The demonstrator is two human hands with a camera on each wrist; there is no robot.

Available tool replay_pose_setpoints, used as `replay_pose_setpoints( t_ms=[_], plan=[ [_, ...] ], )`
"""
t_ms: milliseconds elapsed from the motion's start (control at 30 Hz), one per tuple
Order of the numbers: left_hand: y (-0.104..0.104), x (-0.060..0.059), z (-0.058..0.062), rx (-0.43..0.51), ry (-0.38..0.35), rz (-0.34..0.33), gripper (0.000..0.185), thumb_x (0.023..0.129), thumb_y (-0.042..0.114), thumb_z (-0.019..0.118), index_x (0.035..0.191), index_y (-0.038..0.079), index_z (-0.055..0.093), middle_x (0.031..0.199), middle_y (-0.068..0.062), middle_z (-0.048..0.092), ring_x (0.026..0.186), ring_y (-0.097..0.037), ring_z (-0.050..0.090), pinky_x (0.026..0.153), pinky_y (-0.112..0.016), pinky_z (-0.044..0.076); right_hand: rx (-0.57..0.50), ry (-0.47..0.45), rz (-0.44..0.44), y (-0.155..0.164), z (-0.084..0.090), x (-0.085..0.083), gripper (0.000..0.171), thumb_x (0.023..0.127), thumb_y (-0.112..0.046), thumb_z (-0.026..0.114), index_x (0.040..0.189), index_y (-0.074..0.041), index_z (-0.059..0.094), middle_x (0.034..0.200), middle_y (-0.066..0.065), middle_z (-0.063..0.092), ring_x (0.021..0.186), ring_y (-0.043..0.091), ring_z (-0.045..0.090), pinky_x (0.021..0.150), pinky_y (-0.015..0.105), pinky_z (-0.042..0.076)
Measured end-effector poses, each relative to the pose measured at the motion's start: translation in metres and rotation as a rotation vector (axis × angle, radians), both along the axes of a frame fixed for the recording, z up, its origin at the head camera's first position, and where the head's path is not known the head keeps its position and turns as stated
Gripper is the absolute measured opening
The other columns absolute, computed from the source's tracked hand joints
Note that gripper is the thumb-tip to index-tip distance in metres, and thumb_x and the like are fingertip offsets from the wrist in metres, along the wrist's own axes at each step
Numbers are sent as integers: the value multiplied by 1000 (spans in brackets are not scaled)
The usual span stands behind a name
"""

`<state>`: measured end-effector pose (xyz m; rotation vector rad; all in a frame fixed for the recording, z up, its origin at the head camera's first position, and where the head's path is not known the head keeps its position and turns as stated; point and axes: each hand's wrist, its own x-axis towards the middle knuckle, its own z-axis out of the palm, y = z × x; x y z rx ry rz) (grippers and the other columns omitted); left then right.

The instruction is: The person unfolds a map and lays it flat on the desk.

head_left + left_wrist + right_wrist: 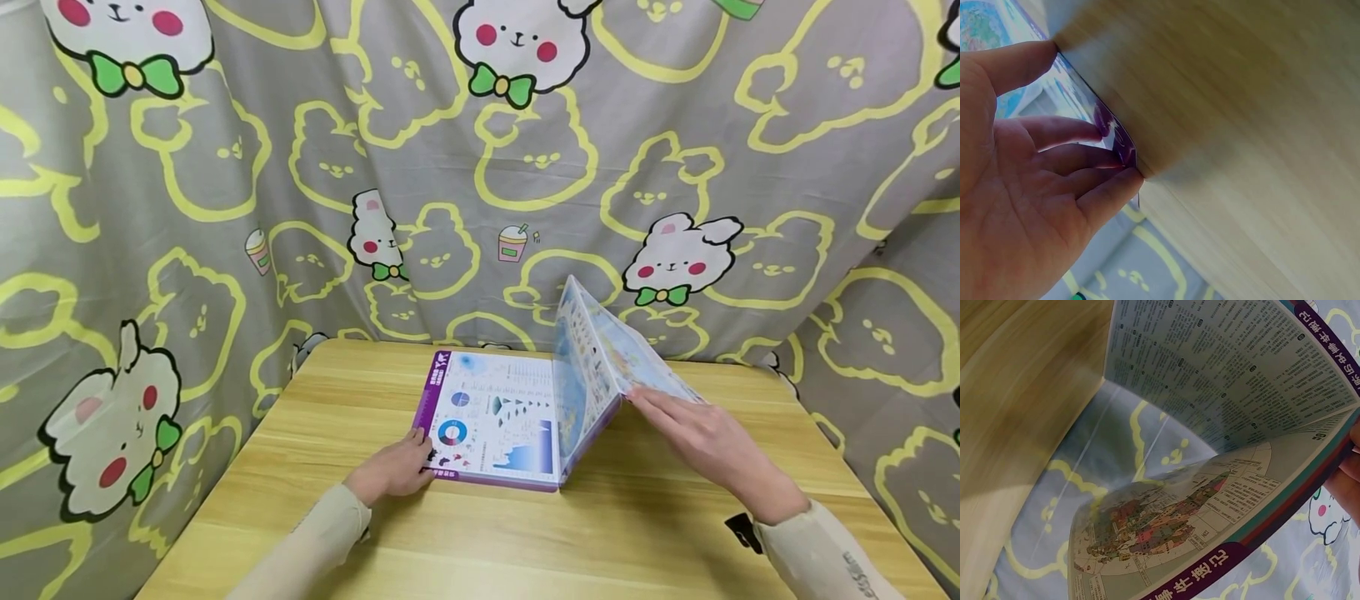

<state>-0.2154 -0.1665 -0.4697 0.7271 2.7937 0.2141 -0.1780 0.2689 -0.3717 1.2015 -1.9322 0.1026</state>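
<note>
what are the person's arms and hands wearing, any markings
Both arms wear pale beige long sleeves. The left hand and right hand are bare, no gloves or rings visible. A small black tag sits at the right sleeve's cuff, with dark lettering further up.

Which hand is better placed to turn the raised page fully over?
Probably the right hand: its fingers lie on the raised page, while the left hand presses the book's near-left corner.
</note>
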Motion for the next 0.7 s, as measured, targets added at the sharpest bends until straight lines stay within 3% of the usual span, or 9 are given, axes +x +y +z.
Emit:
replay_pose_setpoints(
  t_ms=[233, 500, 700],
  plan=[
    [-3, -1, 0, -14, -14, 20, 60, 94, 28, 56, 136, -11, 40, 144, -32, 30, 136, -42, 26, 110, -47, 26, -11, -18, -4, 4, -1, 2, 40, 104, -16, 30, 119, 2, 62, 114, 14, 66, 88, 29, 67, 56, 42, 54],
    [-7, -3, -2, -14, -18, 34, 59, 94, 27, 57, 136, -11, 40, 144, -33, 29, 136, -42, 26, 110, -48, 26, -18, -3, -9, 6, -3, 4, 40, 104, -12, 28, 117, 4, 63, 112, 15, 66, 90, 29, 67, 61, 42, 55],
    [-11, -3, -2, -15, -34, 51, 60, 94, 27, 55, 137, -12, 38, 146, -32, 27, 136, -42, 24, 111, -48, 24, -29, 4, -21, 10, -6, 5, 40, 104, -11, 27, 116, 3, 63, 111, 16, 67, 88, 29, 67, 55, 41, 54]
  ],
)
